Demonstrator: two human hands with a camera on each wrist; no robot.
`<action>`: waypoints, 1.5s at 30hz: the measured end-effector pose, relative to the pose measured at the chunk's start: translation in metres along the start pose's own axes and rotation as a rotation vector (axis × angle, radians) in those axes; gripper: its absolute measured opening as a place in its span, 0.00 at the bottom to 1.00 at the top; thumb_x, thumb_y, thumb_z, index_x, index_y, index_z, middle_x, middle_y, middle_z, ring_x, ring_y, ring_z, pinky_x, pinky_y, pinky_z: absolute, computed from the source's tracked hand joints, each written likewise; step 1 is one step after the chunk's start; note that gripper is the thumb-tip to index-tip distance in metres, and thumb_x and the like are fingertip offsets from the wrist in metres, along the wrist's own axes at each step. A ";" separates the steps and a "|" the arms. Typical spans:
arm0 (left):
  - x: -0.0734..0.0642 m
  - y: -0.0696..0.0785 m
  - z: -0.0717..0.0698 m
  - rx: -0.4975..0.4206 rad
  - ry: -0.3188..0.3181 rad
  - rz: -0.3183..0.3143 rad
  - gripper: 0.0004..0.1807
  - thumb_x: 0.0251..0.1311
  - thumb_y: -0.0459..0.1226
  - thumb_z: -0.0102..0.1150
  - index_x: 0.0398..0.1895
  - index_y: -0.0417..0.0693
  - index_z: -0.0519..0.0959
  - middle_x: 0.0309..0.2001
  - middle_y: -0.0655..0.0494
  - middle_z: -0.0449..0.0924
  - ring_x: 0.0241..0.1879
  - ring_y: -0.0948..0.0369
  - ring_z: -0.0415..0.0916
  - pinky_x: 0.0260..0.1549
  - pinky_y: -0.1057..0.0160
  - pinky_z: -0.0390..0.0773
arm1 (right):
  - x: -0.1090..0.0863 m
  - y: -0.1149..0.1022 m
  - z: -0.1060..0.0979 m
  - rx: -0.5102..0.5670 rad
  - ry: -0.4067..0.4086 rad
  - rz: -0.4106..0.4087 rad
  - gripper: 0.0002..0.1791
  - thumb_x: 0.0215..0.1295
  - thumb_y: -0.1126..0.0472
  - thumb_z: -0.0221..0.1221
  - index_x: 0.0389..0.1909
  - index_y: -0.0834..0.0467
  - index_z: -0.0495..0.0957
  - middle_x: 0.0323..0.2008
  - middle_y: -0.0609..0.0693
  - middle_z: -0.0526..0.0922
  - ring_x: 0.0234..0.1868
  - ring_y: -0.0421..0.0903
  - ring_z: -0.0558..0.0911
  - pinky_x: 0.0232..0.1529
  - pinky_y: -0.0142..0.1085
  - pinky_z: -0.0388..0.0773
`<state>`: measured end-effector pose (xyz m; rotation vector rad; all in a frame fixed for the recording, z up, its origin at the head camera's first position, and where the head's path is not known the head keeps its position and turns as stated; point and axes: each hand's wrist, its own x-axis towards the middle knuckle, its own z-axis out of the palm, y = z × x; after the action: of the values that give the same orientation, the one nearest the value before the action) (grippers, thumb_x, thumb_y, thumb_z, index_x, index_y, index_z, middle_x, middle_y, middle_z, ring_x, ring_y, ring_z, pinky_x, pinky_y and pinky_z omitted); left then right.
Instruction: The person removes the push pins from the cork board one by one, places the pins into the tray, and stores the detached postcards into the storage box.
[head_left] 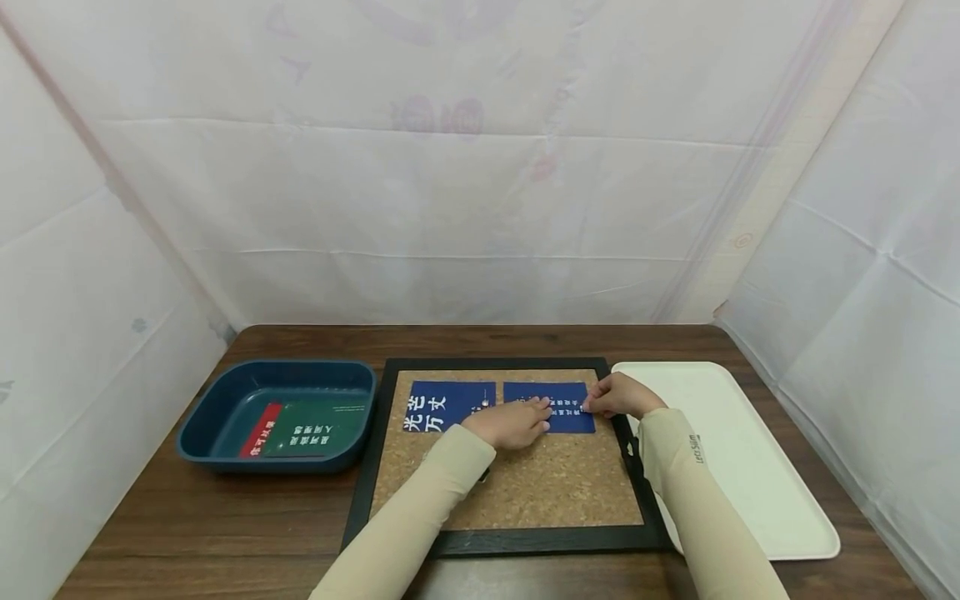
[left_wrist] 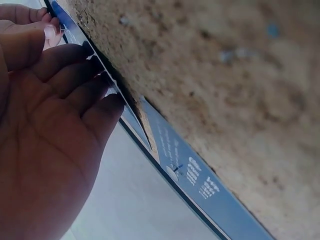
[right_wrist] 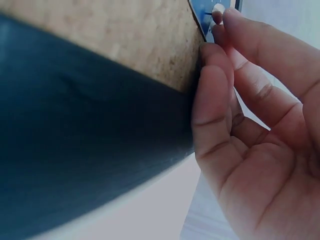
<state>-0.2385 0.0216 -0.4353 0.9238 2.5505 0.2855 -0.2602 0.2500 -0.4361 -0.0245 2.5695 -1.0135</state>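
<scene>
A blue card (head_left: 551,390) with white writing lies at the upper right of the framed cork board (head_left: 555,492). My left hand (head_left: 513,423) rests on this card with its fingers fairly straight. At the card's right edge, my right hand (head_left: 621,395) pinches a white-headed thumbtack (right_wrist: 218,8) between thumb and finger; its thin needle shows in the right wrist view. Beside it on the board is another blue card (head_left: 457,400) with large white characters. A white thumbtack (left_wrist: 172,173) stands in that card, seen in the left wrist view.
A dark teal basin (head_left: 197,417) on the left holds a red card (head_left: 262,427) and a green card (head_left: 307,425). To the right, a cream tray (head_left: 757,492) sits against the board's black frame (head_left: 540,543). All rest on a brown wooden table (head_left: 225,525).
</scene>
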 end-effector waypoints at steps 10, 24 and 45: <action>0.004 0.004 0.003 0.037 0.018 0.006 0.26 0.76 0.47 0.35 0.73 0.54 0.60 0.75 0.59 0.52 0.75 0.61 0.49 0.73 0.60 0.54 | -0.003 0.001 0.001 -0.014 0.018 -0.013 0.07 0.62 0.63 0.62 0.31 0.65 0.84 0.26 0.48 0.81 0.27 0.41 0.75 0.34 0.34 0.79; -0.001 0.005 0.001 0.029 0.010 0.000 0.26 0.76 0.46 0.35 0.73 0.52 0.60 0.76 0.59 0.52 0.75 0.61 0.48 0.73 0.61 0.53 | -0.003 -0.002 0.003 -0.089 0.018 -0.012 0.09 0.63 0.61 0.61 0.26 0.63 0.83 0.23 0.46 0.80 0.24 0.40 0.72 0.28 0.31 0.72; -0.001 0.004 0.001 0.022 0.002 -0.003 0.26 0.76 0.47 0.34 0.74 0.53 0.58 0.76 0.59 0.51 0.75 0.61 0.47 0.73 0.60 0.53 | -0.004 -0.005 0.003 -0.089 0.010 -0.006 0.10 0.63 0.61 0.61 0.26 0.63 0.82 0.22 0.45 0.80 0.25 0.40 0.72 0.28 0.31 0.72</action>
<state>-0.2355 0.0238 -0.4348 0.9279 2.5612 0.2583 -0.2558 0.2449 -0.4336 -0.0503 2.6230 -0.9033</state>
